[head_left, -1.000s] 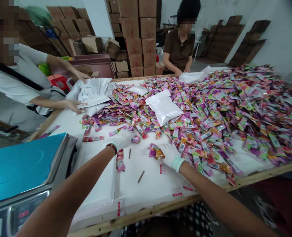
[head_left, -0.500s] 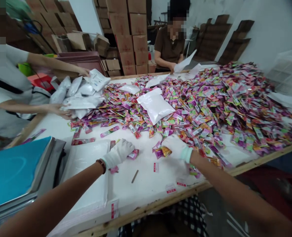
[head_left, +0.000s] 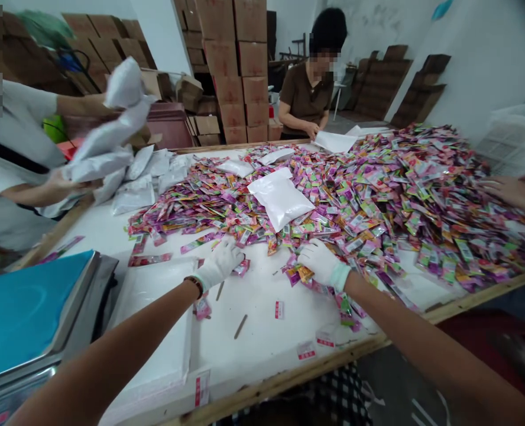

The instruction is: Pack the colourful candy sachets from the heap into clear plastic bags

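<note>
My left hand (head_left: 222, 260), in a white glove, is curled at the near edge of a heap of small shiny snack packets (head_left: 360, 195). A pink packet (head_left: 242, 268) sticks out from under its fingers. My right hand (head_left: 319, 260), gloved in white with a pale green cuff, lies palm down over purple and orange packets (head_left: 305, 274), its fingers slightly apart. Behind both hands a filled white pouch (head_left: 281, 198) rests on the heap. Between them is white tabletop with a small red-and-white label (head_left: 279, 309) and a thin brown stick (head_left: 240, 326).
On the left stand a scale with a blue top (head_left: 32, 307) and a stack of flat white bags (head_left: 156, 313). One person at left lifts filled white pouches (head_left: 112, 124). Another across the table holds a white bag (head_left: 336, 141). Another person's hand (head_left: 506, 190) touches the heap at right.
My right hand has settled onto the packets, and my left has shifted slightly right. The person at left has raised several pouches off the table. A hand at right has reached onto the heap.
</note>
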Action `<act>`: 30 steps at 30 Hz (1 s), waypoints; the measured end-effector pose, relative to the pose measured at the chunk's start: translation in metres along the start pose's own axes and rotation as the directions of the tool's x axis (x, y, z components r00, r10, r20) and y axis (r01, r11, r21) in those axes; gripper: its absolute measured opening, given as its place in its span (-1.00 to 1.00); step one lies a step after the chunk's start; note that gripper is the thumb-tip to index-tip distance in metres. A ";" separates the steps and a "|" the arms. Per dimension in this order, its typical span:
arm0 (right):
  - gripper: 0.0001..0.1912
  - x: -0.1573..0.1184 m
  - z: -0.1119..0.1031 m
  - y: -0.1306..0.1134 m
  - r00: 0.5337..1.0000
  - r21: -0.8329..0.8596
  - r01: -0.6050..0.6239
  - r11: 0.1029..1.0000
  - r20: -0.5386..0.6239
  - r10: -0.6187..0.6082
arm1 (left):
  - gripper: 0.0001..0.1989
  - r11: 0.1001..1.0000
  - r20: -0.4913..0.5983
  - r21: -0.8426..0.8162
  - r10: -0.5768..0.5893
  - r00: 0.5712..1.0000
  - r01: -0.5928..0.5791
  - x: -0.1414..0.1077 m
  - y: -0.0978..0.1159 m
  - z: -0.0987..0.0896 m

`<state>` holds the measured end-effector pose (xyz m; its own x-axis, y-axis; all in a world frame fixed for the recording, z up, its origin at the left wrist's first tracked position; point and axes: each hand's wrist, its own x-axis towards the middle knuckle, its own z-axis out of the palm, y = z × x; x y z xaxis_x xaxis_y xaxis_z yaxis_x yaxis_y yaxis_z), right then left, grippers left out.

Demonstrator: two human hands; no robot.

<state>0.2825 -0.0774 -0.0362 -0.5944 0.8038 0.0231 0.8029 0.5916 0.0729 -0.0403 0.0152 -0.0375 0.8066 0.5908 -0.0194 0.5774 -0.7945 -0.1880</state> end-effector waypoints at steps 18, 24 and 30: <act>-0.61 0.044 -0.005 0.026 0.965 0.046 -0.110 0.993 0.243 0.096 | -0.70 -0.866 0.563 -0.498 -0.350 0.749 -0.030 -0.027 0.170 0.003; -0.67 0.019 -0.010 0.017 0.964 0.308 -0.252 0.917 -0.009 0.268 | -0.68 -0.835 0.521 -0.539 -0.436 0.734 -0.113 -0.033 0.160 0.019; -0.36 0.000 0.008 -0.065 0.888 0.977 -0.174 0.123 0.102 0.448 | -0.69 -0.747 0.388 -0.651 -0.480 0.787 -0.135 -0.022 0.164 0.012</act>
<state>0.2309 -0.1151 -0.0493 -0.1634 0.9854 -0.0485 0.2467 -0.0068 -0.9691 0.0358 -0.1265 -0.0799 0.3087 0.9006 -0.3060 -0.4581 0.4227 0.7820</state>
